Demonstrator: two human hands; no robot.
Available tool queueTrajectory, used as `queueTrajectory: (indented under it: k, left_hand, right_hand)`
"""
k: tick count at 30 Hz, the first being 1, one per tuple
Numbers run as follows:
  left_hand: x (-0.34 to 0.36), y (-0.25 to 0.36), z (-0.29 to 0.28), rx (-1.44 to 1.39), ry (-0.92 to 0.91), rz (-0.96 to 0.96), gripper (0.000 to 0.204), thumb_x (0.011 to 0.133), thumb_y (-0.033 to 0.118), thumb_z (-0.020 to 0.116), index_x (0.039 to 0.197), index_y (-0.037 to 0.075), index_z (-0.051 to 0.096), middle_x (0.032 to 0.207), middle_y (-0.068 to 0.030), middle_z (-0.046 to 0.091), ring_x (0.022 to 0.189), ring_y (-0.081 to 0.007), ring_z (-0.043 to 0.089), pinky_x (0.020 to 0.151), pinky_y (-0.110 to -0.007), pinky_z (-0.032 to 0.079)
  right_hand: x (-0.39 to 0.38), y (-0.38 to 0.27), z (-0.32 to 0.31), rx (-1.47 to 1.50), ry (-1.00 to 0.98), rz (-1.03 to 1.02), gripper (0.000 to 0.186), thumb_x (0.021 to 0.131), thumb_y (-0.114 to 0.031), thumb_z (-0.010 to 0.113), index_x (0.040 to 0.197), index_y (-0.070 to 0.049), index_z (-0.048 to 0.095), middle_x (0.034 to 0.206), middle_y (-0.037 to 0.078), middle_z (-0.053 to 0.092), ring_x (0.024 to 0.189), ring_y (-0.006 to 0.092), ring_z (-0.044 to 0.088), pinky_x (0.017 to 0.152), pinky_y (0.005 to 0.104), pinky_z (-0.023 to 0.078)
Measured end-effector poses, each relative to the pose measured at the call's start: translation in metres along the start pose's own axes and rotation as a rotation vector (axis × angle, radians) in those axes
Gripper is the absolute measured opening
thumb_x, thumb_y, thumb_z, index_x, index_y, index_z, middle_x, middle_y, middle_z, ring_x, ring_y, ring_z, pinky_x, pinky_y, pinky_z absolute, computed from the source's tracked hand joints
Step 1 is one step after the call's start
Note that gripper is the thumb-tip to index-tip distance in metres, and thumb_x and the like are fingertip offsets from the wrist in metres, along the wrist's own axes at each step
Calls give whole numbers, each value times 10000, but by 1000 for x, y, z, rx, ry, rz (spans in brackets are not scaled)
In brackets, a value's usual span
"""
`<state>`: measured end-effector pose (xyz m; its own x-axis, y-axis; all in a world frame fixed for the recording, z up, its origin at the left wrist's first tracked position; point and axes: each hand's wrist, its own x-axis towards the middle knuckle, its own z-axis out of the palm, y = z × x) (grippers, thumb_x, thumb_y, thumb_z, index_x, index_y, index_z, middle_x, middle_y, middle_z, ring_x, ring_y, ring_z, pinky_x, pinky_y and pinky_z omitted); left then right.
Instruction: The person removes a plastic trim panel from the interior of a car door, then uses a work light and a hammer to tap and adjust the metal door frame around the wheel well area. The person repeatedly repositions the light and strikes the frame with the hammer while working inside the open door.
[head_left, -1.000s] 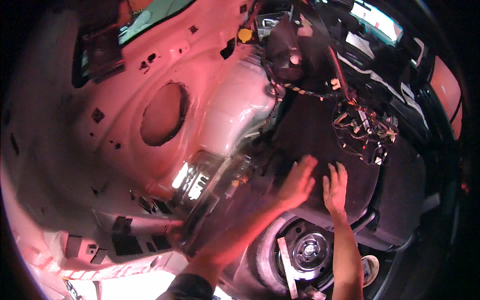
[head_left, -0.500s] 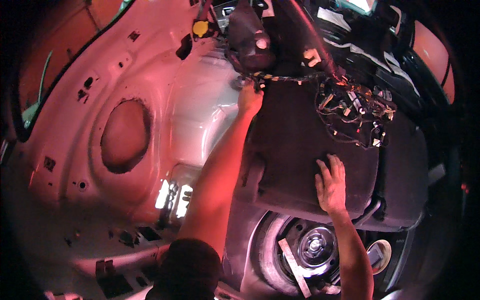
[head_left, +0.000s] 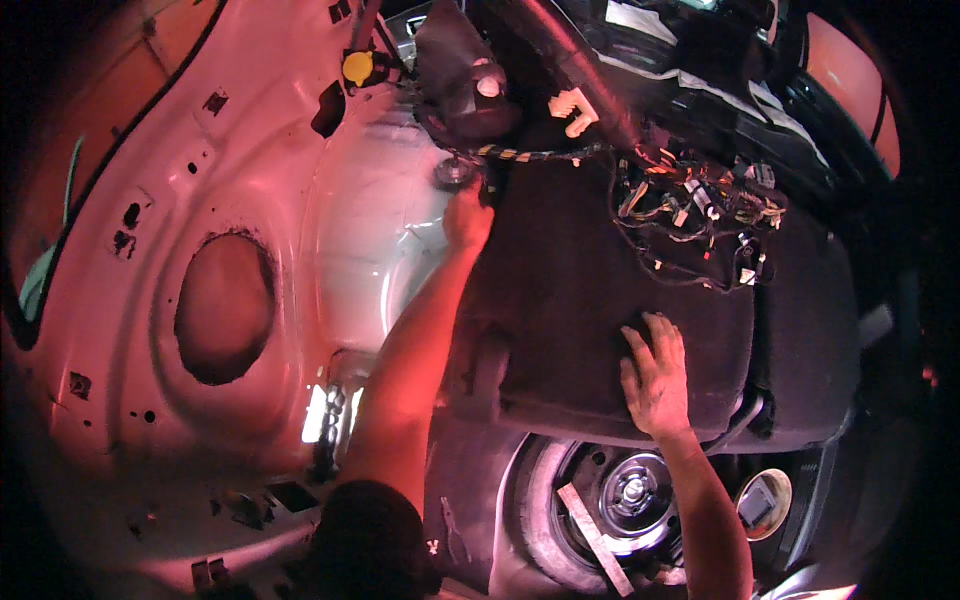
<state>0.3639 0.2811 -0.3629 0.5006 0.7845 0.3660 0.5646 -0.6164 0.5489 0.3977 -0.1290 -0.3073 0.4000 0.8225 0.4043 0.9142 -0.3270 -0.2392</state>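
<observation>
Two hands on the dark felt carpet panel (head_left: 590, 290) — my left hand (head_left: 467, 215) pinching its far-left corner, my right hand (head_left: 655, 375) spread flat; I'd best press evenly.

Both forearms bare, no gloves, rings or watch visible on the left hand (head_left: 467, 215) or the right hand (head_left: 655, 375). Left arm ends in a dark short sleeve (head_left: 368, 540) at the near edge. Right arm shows no sleeve in view.
</observation>
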Motion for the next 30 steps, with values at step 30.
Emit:
queueTrajectory:
  k: [30]
  left_hand:
    - [-345, 72, -144, -355, 67, -3, 441, 933, 62, 668, 1370, 79, 610, 1324, -215, 610, 1250, -404, 574, 1048, -477, 489]
  right_hand:
    - [-8, 4, 15, -88, 59, -82, 386, 1007, -135, 559, 1385, -62, 593, 1499, 188, 484, 1408, 391, 443, 1184, 489, 356]
